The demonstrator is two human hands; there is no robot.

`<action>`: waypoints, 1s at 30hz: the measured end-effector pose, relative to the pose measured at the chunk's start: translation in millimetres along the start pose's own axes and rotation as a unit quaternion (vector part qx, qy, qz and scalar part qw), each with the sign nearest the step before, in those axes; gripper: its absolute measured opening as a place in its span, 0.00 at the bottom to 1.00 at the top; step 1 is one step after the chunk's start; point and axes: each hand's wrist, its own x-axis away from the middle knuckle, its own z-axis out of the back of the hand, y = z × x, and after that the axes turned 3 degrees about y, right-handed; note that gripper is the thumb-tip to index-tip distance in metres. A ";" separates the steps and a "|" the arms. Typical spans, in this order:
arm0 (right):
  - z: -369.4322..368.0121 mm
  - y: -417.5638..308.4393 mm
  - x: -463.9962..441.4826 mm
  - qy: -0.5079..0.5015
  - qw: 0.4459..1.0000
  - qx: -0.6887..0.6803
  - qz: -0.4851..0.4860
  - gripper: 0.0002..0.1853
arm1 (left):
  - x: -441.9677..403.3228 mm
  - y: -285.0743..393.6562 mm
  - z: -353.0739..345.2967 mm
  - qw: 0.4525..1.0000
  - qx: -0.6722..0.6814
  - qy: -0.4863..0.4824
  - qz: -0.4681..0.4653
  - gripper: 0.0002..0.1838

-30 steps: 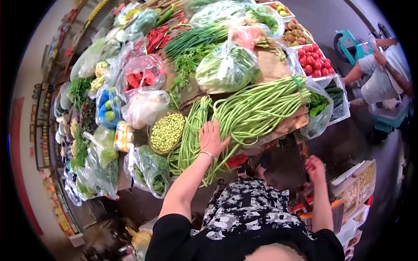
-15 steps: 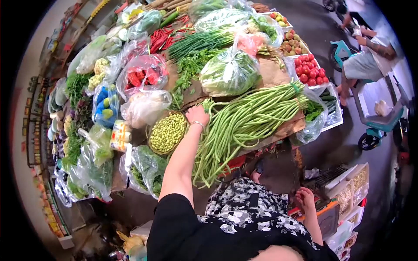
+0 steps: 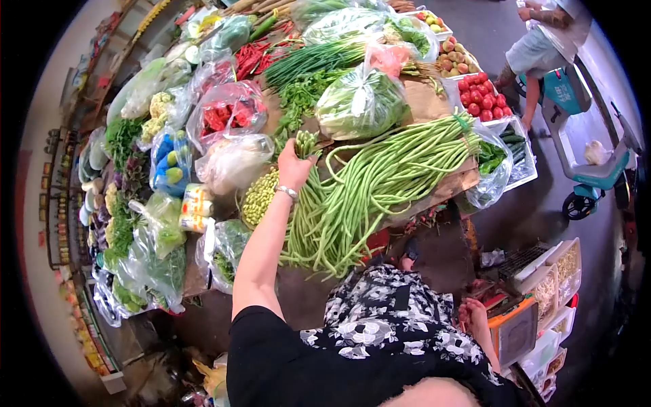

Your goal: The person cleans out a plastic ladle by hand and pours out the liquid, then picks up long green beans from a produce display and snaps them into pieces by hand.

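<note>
Your left hand (image 3: pixel 295 168) is gripping a yardlong bean bundle (image 3: pixel 310 203).
Its fingers are clasping the upper end; the beans are lying along the table's (image 3: pixel 194 277) near edge. Your right hand's (image 3: pixel 473 315) grip is staying unclear.

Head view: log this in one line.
left hand: gripping small bean bundle | right hand: touching no beans | large bean bundle: alongside

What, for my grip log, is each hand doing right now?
Left hand: closed on the smaller bunch of long beans.
Right hand: lowered, no item visible; open or closed cannot be told.
</note>
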 end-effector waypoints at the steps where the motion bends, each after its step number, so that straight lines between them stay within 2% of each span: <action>1: -6.0 -3.9 -0.8 -0.003 1.000 0.001 0.003 0.11 | 5.3 21.1 13.7 1.000 -0.026 0.000 0.004 0.29; 2: -13.4 -11.0 -0.4 -0.007 1.000 0.001 0.007 0.11 | 8.1 29.4 20.6 1.000 -0.026 0.003 0.006 0.29; 4: -25.4 -24.8 0.9 0.005 1.000 0.025 0.013 0.11 | 7.4 41.6 32.0 0.994 0.060 0.059 -0.074 0.26; 6: -33.3 -36.5 2.9 -0.013 0.999 0.035 0.035 0.12 | 1.7 52.3 49.4 0.985 0.078 0.093 -0.123 0.24; 8: -35.5 -43.5 3.0 -0.035 0.999 0.016 0.032 0.11 | -9.5 58.2 70.0 0.977 0.117 0.094 -0.155 0.23; 12: -51.1 -56.8 14.6 -0.020 0.998 0.020 0.060 0.12 | 3.3 129.4 135.6 0.945 0.255 0.113 -0.168 0.20; 16: -76.8 -78.3 33.7 -0.070 0.990 0.031 0.121 0.15 | 21.5 173.7 181.1 0.922 0.305 0.150 -0.185 0.24; 18: -103.8 -106.3 47.7 -0.101 0.971 0.092 0.195 0.15 | 28.1 201.4 200.9 0.925 0.177 0.221 -0.253 0.22; 21: -171.3 -169.9 115.5 -0.163 0.919 0.155 0.325 0.19 | 38.4 245.5 220.5 0.908 0.214 0.231 -0.277 0.17; 23: -222.4 -207.8 169.1 -0.211 0.848 0.180 0.452 0.27 | 45.4 272.9 220.5 0.867 0.218 0.174 -0.413 0.15; 24: -246.9 -222.5 195.6 -0.236 0.813 0.180 0.502 0.32 | 44.9 279.2 219.1 0.844 0.180 0.128 -0.489 0.16; 25: -270.2 -235.5 218.9 -0.259 0.773 0.179 0.550 0.36 | 40.9 287.0 210.6 0.828 0.230 0.064 -0.507 0.27; 26: -291.4 -246.0 238.6 -0.271 0.724 0.180 0.609 0.40 | 56.5 308.0 198.0 0.835 0.261 0.075 -0.479 0.15; 27: -312.0 -254.0 255.1 -0.281 0.670 0.180 0.663 0.45 | 56.0 310.3 190.5 0.838 0.298 0.002 -0.457 0.28; 28: -333.6 -260.0 269.8 -0.313 0.634 0.153 0.690 0.48 | 50.8 334.4 158.7 0.728 0.283 0.074 -0.620 0.28; 29: -353.8 -264.6 280.4 -0.344 0.596 0.127 0.714 0.51 | 42.2 341.0 143.6 0.689 0.300 -0.014 -0.659 0.28; 30: -374.6 -262.4 278.7 -0.340 0.575 0.055 0.742 0.47 | 39.7 343.2 133.4 0.643 0.313 -0.102 -0.691 0.28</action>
